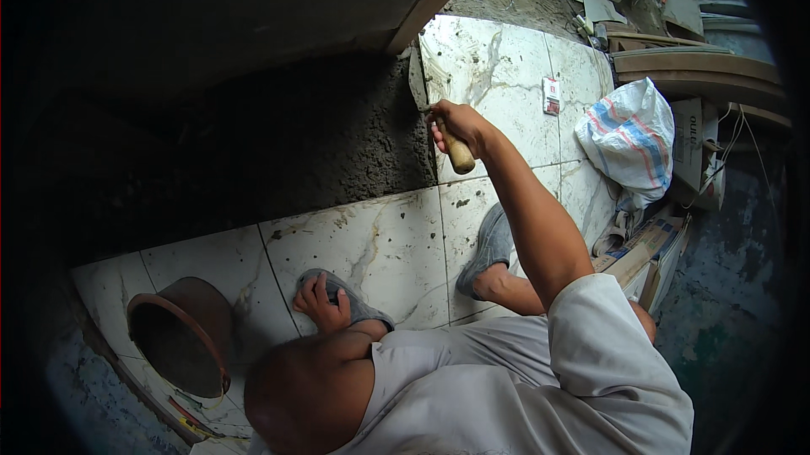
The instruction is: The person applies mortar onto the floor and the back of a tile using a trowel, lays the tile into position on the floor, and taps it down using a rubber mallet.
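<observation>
1. The trowel [459, 156] is in the right grip [454, 124], which is closed around its rounded wooden handle; the blade [417, 84] reaches beyond the fingers, along the edge of the dark mortar [363, 130].
2. It should handle as light and stiff, the metal slick if wet; the handle looks the surest hold, the thin blade edge the poorest.
3. The mortar, left of the right grip, looks soft and pasty, probably heavy when scooped; its far-left part sinks into shadow.
4. The left grip [324, 305] rests loosely over the left shoe [364, 310], fingers spread, apparently holding nothing.
5. Left of that grip, a bucket [205, 307] tilts its dark mouth; its contents are unreadable.
</observation>
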`<state>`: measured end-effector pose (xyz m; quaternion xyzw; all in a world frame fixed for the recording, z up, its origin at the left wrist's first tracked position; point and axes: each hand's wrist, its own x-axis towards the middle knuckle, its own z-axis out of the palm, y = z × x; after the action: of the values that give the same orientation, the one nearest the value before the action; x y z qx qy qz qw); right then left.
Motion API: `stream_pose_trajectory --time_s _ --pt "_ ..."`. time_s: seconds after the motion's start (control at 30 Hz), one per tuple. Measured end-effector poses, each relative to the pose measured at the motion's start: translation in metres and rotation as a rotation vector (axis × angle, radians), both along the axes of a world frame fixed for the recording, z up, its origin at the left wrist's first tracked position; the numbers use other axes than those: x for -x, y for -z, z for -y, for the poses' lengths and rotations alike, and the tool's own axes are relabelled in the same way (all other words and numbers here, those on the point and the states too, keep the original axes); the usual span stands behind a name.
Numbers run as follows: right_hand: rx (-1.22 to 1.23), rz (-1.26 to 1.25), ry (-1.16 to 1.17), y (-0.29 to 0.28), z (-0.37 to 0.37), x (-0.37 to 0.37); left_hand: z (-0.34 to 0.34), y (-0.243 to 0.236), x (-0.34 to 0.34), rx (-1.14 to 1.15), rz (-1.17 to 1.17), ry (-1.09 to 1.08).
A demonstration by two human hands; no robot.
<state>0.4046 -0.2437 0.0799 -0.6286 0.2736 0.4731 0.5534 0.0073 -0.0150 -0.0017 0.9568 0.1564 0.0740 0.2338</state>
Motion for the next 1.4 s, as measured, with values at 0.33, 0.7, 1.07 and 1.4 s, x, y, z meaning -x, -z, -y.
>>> stream_pose_trajectory --time_s 0.33,0.7,1.07,1.4 --pt "0.045 -0.357 0.147 -0.04 0.036 0.178 -0.004 -0.001 0.0 0.014 -0.017 -0.028" --pt "0.535 0.357 -1.072 -0.089 0.04 0.163 -0.008 -0.005 0.003 0.047 -0.05 -0.026" --pt "0.717 1.085 -1.884 -0.04 0.018 0.079 -0.004 -0.005 -0.003 0.095 -0.048 -0.012" --pt "0.719 1.009 -1.801 -0.114 0.048 0.054 -0.016 -0.025 0.018 0.045 -0.021 -0.097"
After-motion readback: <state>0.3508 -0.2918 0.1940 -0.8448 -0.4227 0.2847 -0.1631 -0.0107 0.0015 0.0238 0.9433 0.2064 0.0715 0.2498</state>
